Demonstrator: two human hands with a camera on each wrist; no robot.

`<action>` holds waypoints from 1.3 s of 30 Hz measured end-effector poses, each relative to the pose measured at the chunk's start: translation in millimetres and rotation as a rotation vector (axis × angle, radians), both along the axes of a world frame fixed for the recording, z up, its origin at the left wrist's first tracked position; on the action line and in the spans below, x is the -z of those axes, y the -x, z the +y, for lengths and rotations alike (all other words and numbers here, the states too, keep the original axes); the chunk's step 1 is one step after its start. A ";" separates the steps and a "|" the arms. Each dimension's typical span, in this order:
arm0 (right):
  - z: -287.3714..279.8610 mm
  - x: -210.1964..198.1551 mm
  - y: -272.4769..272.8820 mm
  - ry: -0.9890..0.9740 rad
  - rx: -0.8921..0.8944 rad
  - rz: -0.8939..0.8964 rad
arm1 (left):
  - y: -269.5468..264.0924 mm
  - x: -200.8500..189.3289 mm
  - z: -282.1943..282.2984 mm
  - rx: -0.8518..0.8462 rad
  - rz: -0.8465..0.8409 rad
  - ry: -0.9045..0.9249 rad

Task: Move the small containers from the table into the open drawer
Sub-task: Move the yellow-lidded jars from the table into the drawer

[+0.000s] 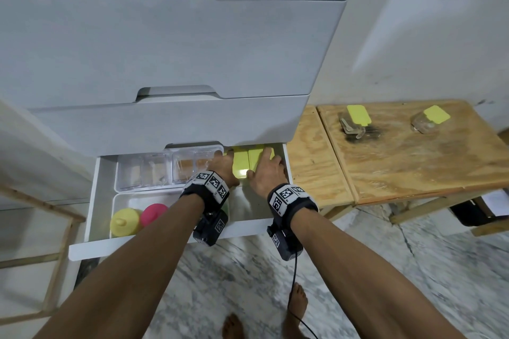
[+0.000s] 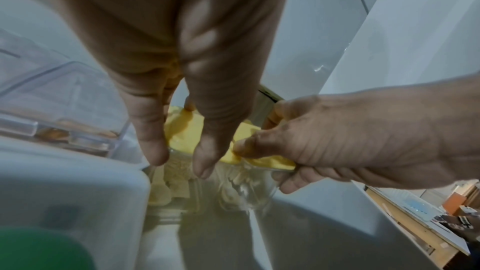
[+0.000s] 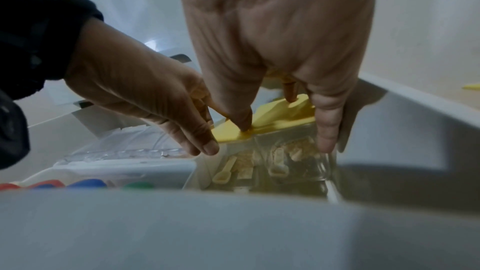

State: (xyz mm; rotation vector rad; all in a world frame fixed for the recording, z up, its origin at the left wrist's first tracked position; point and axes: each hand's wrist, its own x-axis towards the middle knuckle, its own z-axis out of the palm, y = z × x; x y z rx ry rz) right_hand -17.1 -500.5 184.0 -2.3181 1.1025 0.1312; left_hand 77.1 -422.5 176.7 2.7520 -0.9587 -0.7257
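Note:
Two clear containers with yellow lids stand side by side at the back right of the open drawer (image 1: 165, 239). My left hand (image 1: 223, 166) lies over the left container (image 1: 241, 168), its fingers (image 2: 155, 151) hanging fairly straight down the clear front. My right hand (image 1: 268, 169) grips the right container (image 1: 254, 159), thumb on the yellow lid (image 3: 280, 114) and fingers (image 3: 327, 137) down its front and side. Small scoops and pale powder show inside the containers (image 3: 293, 159). Two more yellow-lidded containers (image 1: 355, 121) (image 1: 429, 118) sit on the wooden table (image 1: 413, 168).
A clear tray of lidded boxes (image 1: 154, 170) fills the drawer's back left. A white tray in front holds a yellow bottle (image 1: 125, 221) and a pink one (image 1: 153, 213). Closed grey drawers (image 1: 165, 49) overhang the back. My bare feet (image 1: 298, 300) stand on the marble floor.

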 end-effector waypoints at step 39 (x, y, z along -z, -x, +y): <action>-160.5 -73.1 133.9 0.284 -0.214 -0.240 | 135.8 -83.6 -125.8 0.110 -0.162 0.265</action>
